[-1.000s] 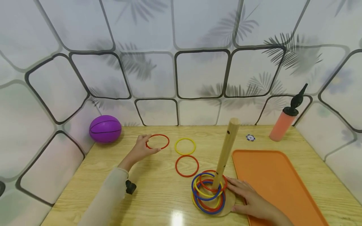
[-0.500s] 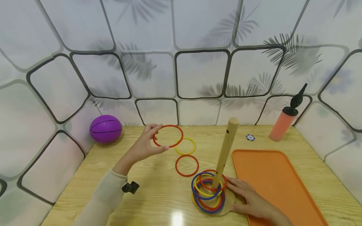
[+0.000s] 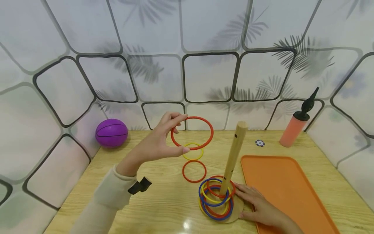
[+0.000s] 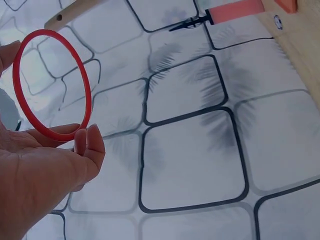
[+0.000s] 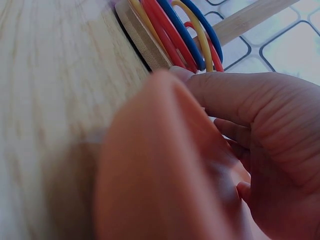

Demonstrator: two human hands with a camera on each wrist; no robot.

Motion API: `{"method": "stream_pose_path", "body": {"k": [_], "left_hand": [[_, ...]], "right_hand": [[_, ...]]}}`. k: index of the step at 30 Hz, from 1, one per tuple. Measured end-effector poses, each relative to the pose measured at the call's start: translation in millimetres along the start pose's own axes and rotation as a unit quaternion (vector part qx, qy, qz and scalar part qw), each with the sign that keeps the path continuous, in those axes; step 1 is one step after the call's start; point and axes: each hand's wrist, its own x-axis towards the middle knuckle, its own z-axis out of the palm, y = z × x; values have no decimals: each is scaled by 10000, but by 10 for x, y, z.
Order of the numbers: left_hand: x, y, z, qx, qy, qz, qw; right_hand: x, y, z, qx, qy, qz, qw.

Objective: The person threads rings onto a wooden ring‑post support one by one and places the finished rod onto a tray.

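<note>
My left hand (image 3: 163, 139) holds a red ring (image 3: 212, 133) raised over the table, pinched between thumb and fingers. In the left wrist view the same red ring (image 4: 86, 90) stands between the fingertips and thumb. My right hand (image 3: 260, 206) holds the right edge of the wooden ring-toss stand's round base (image 3: 238, 208), thumb in front and fingers farther back. From the base rises the peg (image 3: 233, 159), leaning slightly right in this view. Several red, yellow and blue rings (image 3: 214, 204) lie piled around its foot. In the right wrist view my right thumb (image 5: 220, 95) meets the base's edge.
A yellow ring (image 3: 201, 154) and another red ring (image 3: 194, 181) lie on the table left of the peg. An orange tray (image 3: 280, 182) lies under my right hand. Farther back are a purple ball (image 3: 111, 133), a poker chip (image 3: 259, 143) and a pink hand pump (image 3: 293, 130).
My left hand has lifted the red ring off the table and carried it up and right, toward the peg. The right hand stays at the base.
</note>
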Motion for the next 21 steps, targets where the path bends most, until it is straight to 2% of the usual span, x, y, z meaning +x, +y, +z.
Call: {"method": "stream_pose_path", "body": {"k": [5, 14, 21], "left_hand": [[162, 196, -45, -91, 26, 558, 9984], [381, 403, -25, -116, -1, 699, 9975], [500, 489, 59, -221, -16, 1158, 9930]], "right_hand": [[-16, 12, 10, -30, 27, 29, 10000], [-34, 36, -3, 85, 46, -26, 10000], [-31, 48, 1, 11, 105, -133, 9999]]}}
